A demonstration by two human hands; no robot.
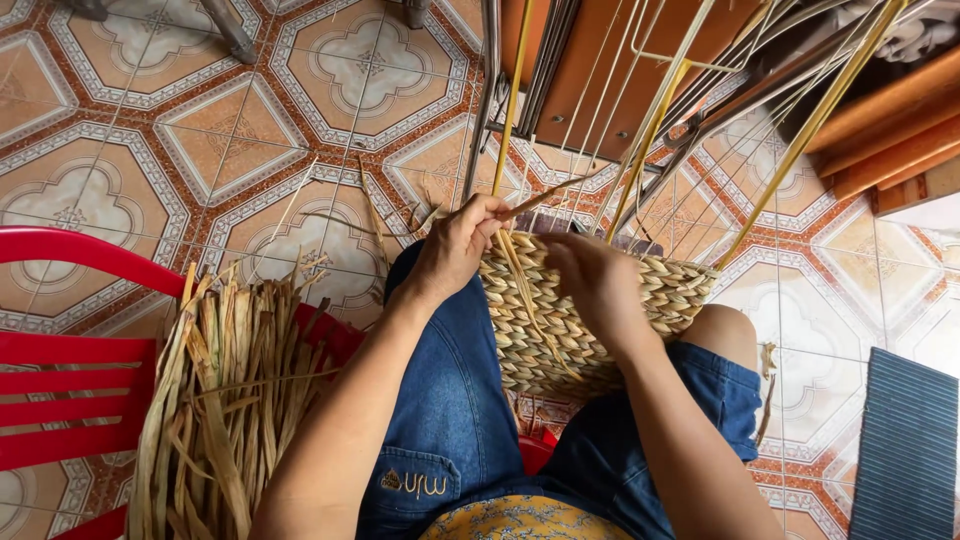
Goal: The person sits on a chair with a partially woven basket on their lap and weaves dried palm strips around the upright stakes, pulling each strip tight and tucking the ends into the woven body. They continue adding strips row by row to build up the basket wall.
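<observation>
Looks like a home doubling as a craft spot: patterned floor tiles (250,130), a red plastic chair (60,370) piled with dried reeds (230,400), wooden furniture (880,130) nearby, and a half-woven basket (560,320) on someone's lap.

Around the woven basket (590,320) room is tight. Above its rim, upright yellow stakes (655,115) fan out with narrow gaps between them, and a metal-and-wood frame (600,70) closes in behind. Left of the basket, a bundle of dried leaves (225,400) heaped on a red chair (70,350) blocks the way. Right of the basket, bare tiled floor (850,290) lies open as far as a dark ribbed mat (905,450).
</observation>
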